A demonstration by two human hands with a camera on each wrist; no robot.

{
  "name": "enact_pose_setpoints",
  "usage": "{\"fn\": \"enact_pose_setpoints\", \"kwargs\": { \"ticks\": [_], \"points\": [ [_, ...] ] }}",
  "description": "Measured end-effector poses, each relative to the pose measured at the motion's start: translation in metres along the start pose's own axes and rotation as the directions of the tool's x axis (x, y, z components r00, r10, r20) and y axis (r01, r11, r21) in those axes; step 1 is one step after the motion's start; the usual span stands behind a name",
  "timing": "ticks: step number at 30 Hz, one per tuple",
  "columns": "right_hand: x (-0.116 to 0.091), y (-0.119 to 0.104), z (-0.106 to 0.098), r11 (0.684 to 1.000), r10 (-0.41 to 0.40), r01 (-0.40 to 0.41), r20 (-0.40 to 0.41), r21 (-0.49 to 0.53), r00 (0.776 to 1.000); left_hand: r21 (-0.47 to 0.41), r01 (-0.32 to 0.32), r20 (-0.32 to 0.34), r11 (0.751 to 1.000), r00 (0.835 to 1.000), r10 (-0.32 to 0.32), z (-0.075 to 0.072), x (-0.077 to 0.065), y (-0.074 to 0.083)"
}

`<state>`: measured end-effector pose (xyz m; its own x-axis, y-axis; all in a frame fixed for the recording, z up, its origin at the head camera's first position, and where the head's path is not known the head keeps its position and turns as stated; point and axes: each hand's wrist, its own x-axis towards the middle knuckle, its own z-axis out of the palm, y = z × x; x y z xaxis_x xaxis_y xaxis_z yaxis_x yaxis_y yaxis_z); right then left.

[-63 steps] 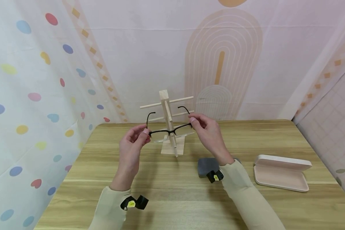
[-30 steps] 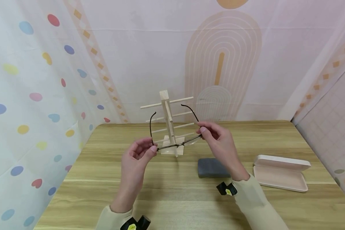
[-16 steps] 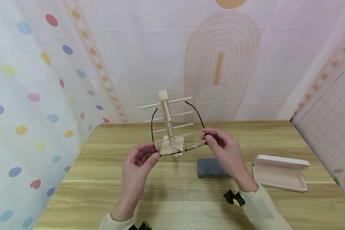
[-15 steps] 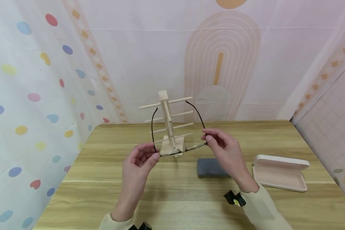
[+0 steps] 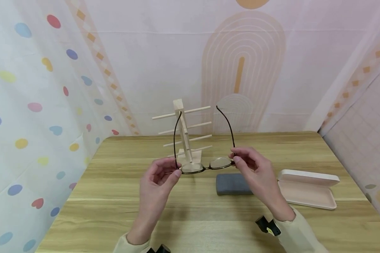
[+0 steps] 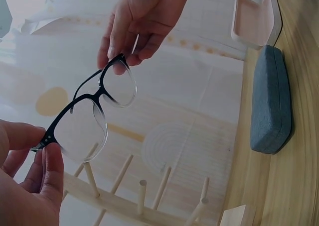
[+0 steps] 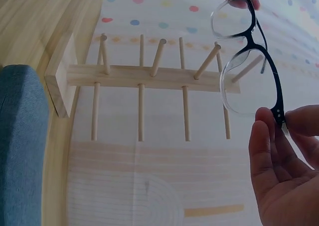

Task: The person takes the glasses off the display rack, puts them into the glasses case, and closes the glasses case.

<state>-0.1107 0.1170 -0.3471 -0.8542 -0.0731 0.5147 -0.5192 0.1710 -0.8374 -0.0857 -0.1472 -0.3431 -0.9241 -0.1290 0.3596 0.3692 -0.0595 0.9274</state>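
You pinch the black-framed glasses [image 5: 206,165] at their two outer corners, your left hand [image 5: 158,182] and right hand [image 5: 256,174] both clamped on them, above the table [image 5: 190,218]. Since earlier, they've come off the wooden stand [image 5: 185,135], toward you, temples upright.

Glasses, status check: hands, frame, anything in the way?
Left hand and right hand each pinch a hinge corner. Glasses aloft, temples open. Wooden rack behind, apart.

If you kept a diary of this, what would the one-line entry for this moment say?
left hand: pinches glasses at one corner | right hand: pinches other corner | glasses: in air before wooden rack | table: grey case, open pink case
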Motion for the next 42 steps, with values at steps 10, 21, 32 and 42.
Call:
{"fn": "enact_pose_setpoints", "kwargs": {
  "ticks": [10, 21, 32, 42],
  "points": [
    [-0.011, 0.0, -0.01, 0.998, -0.058, 0.057, -0.063, -0.021, 0.996, 0.019, 0.051, 0.033, 0.999, 0.998, -0.052, 0.01, 0.004, 0.0],
    [-0.019, -0.003, -0.022, 0.994, -0.055, 0.041, -0.137, -0.106, 0.989, 0.011, 0.055, 0.083, 0.998, 0.995, -0.055, 0.023, 0.009, -0.004],
    [-0.027, 0.002, -0.027, 0.98, -0.029, -0.006, -0.169, -0.201, 0.985, -0.015, 0.085, 0.106, 0.996, 0.991, -0.083, 0.033, 0.007, -0.011],
    [-0.032, 0.007, -0.029, 0.982, -0.02, -0.003, -0.122, -0.189, 0.992, -0.011, 0.111, 0.133, 0.994, 0.985, -0.109, 0.036, 0.004, -0.019]
  ]
}}
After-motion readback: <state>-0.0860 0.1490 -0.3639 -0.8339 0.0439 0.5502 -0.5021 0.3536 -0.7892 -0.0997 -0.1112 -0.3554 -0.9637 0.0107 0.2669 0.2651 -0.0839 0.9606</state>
